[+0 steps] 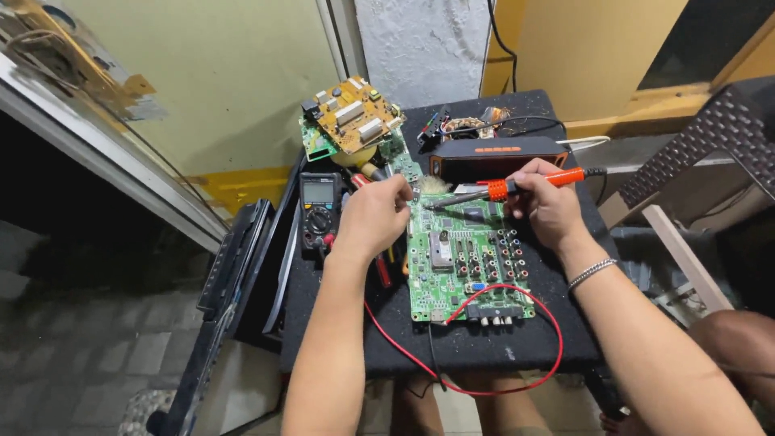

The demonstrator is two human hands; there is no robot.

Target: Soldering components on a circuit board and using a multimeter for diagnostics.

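From the head view, an iron [517,187] is gripped in the right hand [547,207], tip on the board [464,262] lying on the counter [484,343]. The left hand [373,216] is pinched, perhaps on solder; the tip is best kept steady.

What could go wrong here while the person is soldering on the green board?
The iron tip works close to the left hand fingers, so a slip might burn them. The red wire loops off the table edge; a snag could tug the board. The right hand hovers unsupported, so the tip may wander.
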